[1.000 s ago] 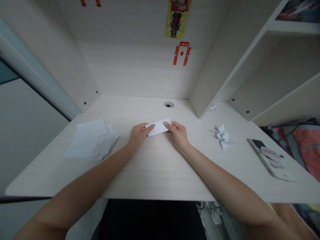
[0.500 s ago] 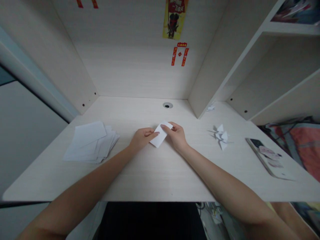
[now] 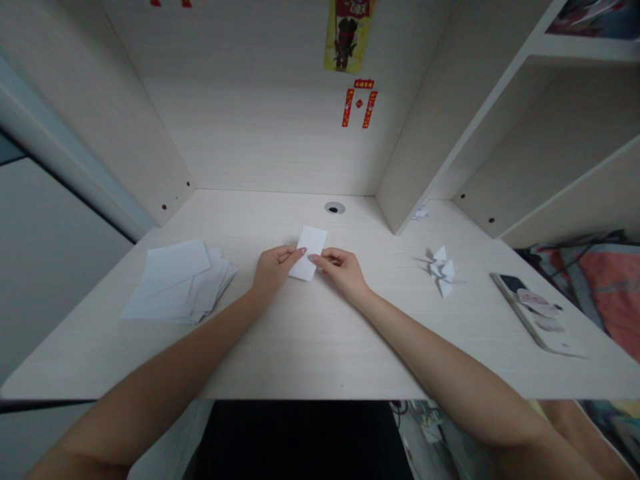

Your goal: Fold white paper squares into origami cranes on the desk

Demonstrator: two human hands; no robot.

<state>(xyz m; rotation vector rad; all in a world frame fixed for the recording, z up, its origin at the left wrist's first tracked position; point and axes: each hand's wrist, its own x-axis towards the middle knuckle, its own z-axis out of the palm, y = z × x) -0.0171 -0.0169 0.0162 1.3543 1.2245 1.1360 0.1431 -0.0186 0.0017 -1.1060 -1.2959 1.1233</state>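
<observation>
A small folded sheet of white paper (image 3: 311, 241) is held between both hands above the middle of the desk, its long side pointing away from me. My left hand (image 3: 274, 268) pinches its left edge, thumb on top and fingers curled beneath. On the opposite edge, my right hand (image 3: 344, 270) grips it the same way, with the thumb lying on the face of the paper. Whatever lies under the paper is hidden, the inner folds too.
To the left lies a loose stack of white paper sheets (image 3: 175, 277). Folded white paper pieces (image 3: 442, 270) sit right of my hands, and a phone (image 3: 537, 310) lies farther right. A round cable hole (image 3: 335, 208) is near the back panel; an upright divider (image 3: 417, 160) stands behind right.
The folded paper has turned from a slant to nearly upright and shifted slightly left. Both hands moved left with it, and the right thumb now sits lower on the paper.
</observation>
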